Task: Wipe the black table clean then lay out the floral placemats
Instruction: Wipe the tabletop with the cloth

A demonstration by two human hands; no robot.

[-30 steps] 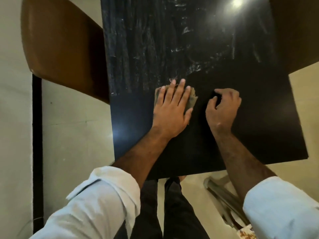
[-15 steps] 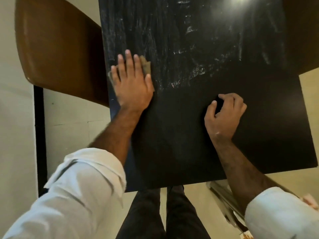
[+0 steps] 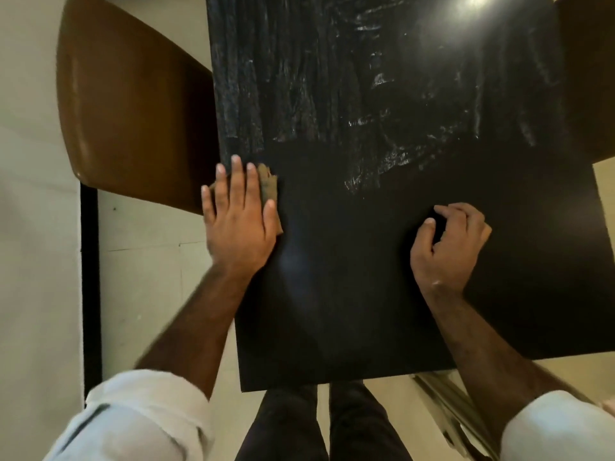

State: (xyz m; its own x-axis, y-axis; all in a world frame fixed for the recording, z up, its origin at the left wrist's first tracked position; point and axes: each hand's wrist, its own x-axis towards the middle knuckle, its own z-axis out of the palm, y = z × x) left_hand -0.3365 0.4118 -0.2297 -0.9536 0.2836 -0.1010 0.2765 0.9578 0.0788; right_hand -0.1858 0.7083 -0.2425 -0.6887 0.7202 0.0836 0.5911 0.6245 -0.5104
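Left hand (image 3: 238, 221): lies flat on a small brown-grey cloth (image 3: 269, 184) at the left edge of the black tabletop (image 3: 366, 294). The fingers (image 3: 237, 181) are straight and slightly spread, pressing down, likely so the whole cloth drags.
Cloth: mostly under the palm, one corner showing.
Tabletop: pale wet streaks (image 3: 332, 94) cover the upper half. The lower half is matt, so probably unwiped.
Right hand (image 3: 449, 251): right of centre, with fingers (image 3: 466, 214) curled in and nothing seen held. Probably a brace.
Floral placemats: not in view.
Brown rounded chair (image 3: 133, 104): upper left, beside the tabletop.

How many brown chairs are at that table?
2. One brown chair at the black table's left edge; the other at its far right, mostly cropped. More may be unseen.
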